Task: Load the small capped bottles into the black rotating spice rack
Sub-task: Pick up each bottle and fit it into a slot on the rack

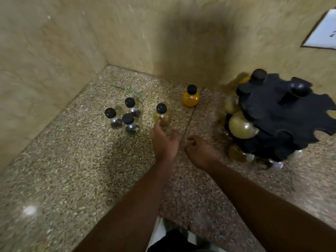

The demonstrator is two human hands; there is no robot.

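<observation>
The black rotating spice rack [276, 113] stands at the right with several round bottles hanging in its slots. On the speckled counter stand loose black-capped bottles: a cluster of three clear ones [125, 117], a brownish-yellow one [162, 115] and an orange one [190, 97] further back. My left hand [164, 140] is open, its fingers spread, one fingertip just short of the brownish-yellow bottle. My right hand [201, 151] hovers left of the rack's lower tier, fingers loosely curled, holding nothing.
Beige stone walls [127, 33] close in the corner behind and to the left. A white framed panel [323, 31] hangs on the wall at the upper right. The counter edge lies near my body at the bottom.
</observation>
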